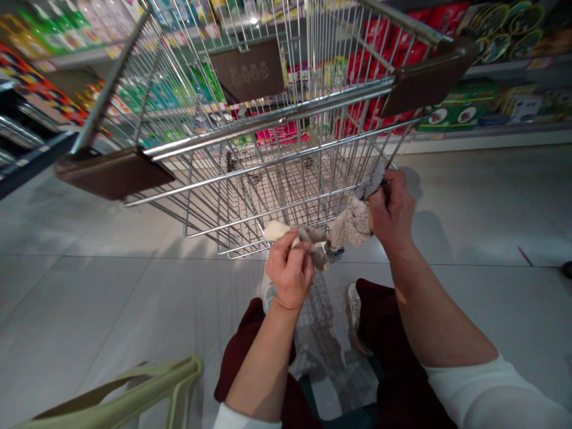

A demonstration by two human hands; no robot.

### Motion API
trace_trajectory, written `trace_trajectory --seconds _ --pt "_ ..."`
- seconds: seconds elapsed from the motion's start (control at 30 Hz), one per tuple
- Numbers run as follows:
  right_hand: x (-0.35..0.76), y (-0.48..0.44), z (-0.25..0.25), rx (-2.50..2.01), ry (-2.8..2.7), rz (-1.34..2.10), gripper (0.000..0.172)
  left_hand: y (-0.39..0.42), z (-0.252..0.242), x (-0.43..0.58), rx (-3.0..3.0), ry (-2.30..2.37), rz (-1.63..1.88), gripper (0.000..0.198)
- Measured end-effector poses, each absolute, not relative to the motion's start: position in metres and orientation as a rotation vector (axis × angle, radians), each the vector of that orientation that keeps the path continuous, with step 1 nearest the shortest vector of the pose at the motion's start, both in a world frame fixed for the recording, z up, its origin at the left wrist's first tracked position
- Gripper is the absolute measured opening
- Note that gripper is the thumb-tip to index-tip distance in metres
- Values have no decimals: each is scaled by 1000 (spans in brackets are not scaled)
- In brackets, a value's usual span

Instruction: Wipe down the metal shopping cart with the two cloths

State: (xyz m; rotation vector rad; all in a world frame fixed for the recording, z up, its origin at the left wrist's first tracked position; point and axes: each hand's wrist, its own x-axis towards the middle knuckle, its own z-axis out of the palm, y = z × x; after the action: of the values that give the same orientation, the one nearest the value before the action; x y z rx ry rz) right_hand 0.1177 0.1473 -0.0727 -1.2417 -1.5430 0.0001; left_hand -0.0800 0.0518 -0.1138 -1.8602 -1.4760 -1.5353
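A shopping cart (pixel 268 122) of chrome wire with brown plastic corners stands in front of me. My right hand (pixel 394 211) is closed on a bunched, beige-grey knitted cloth (pixel 356 220) at the cart's lower right side, the fingers close to the wires. My left hand (pixel 290 268) is pinched round a cream, soft-looking piece (pixel 276 230) and a greyish twisted end beside it, just below the basket's near edge. That end seems to run over to the knitted cloth; whether they are one piece I cannot tell.
Shelves of bottles (pixel 67 27) and red packs (pixel 379 36) line the far side. A pale green plastic frame (pixel 179 375) stands at lower left. Dark metal bars (pixel 27 137) show at the left edge. My legs and shoes are below, on grey tiles (pixel 67 286).
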Motion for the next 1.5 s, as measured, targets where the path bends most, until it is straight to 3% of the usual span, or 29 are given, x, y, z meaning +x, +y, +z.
trace_trajectory --seconds 0.13,0.73,0.97,1.07,1.33,1.5 --pt "118 148 -74 -1255 -1522 -18 16 58 -107 -95 -1655 -1594 -1567 22" --pt "117 148 -72 -1249 -1504 11 16 57 -131 -86 -2269 -2117 -708 24" --pt "117 147 -71 -1249 -1529 29 15 57 -115 -95 -1946 -1576 -1433 20" --pt "117 146 -71 -1234 -1530 38 15 59 -106 -115 -1659 -1604 -1521 22" --pt "118 149 -75 -1287 -1509 1 14 52 -126 -124 -1887 -2078 -834 22" --pt "118 149 -75 -1267 -1522 5 15 52 -146 -113 -2060 -2256 -769 20"
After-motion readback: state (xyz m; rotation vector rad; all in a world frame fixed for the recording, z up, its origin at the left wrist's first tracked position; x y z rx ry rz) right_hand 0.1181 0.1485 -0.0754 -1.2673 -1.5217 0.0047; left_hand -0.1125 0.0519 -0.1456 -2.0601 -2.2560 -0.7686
